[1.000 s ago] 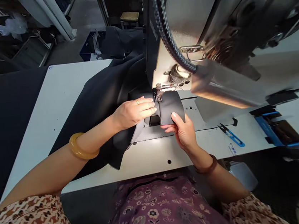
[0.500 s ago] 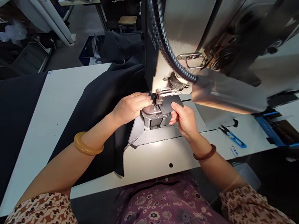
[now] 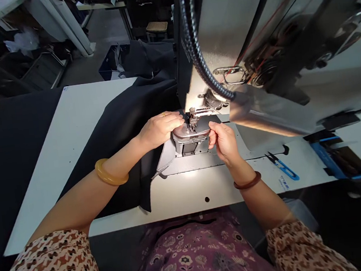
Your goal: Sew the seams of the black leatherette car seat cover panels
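Observation:
My left hand (image 3: pixel 159 129) lies curled on the black fabric (image 3: pixel 124 129) just left of the presser foot (image 3: pixel 193 119) of the sewing machine (image 3: pixel 255 48), fingertips pressed to the cloth by the needle. My right hand (image 3: pixel 223 141) is closed in a pinch on the right edge of a small black fabric piece (image 3: pixel 210 126), held just right of the presser foot. The metal bed (image 3: pixel 189 136) under the foot shows between my hands. The black fabric spreads left and back over the white table (image 3: pixel 69 135).
Blue thread snips (image 3: pixel 281 166) lie on the table right of my right hand. A blue tray (image 3: pixel 343 162) sits at the far right. The machine head and a black flexible hose (image 3: pixel 199 55) overhang the work area. Shelving and dark cloth fill the background.
The small black piece has been fed further under the presser foot, so less of it shows. My right hand moved up toward the foot; my left hand shifted slightly up and curled.

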Action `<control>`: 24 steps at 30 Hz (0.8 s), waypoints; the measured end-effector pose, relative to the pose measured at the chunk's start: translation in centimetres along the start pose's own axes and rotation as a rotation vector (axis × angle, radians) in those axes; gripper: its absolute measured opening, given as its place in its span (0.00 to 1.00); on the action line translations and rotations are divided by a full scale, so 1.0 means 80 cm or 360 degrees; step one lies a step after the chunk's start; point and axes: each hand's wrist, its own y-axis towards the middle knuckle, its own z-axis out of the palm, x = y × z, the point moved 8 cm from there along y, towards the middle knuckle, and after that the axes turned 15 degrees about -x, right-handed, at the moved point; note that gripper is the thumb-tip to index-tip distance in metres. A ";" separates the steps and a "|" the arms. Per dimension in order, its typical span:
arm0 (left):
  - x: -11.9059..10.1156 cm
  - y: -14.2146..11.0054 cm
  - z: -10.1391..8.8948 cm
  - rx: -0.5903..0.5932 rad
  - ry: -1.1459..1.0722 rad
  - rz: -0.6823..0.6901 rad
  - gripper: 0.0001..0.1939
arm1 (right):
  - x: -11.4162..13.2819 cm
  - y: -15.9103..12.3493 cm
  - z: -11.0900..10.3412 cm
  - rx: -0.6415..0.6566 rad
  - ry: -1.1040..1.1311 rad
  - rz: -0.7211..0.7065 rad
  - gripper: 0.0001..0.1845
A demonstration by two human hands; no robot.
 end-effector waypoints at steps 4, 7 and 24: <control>0.002 -0.001 0.001 -0.0030 -0.0021 0.0007 0.17 | 0.000 -0.001 0.003 0.0015 -0.0003 0.0007 0.20; 0.001 -0.004 0.003 -0.0036 -0.0025 -0.0015 0.16 | 0.000 -0.002 0.005 0.0006 0.0020 0.0012 0.20; 0.167 -0.006 0.029 0.0798 0.0397 -0.1007 0.24 | -0.017 0.043 -0.086 -0.0135 -0.0537 -0.0380 0.22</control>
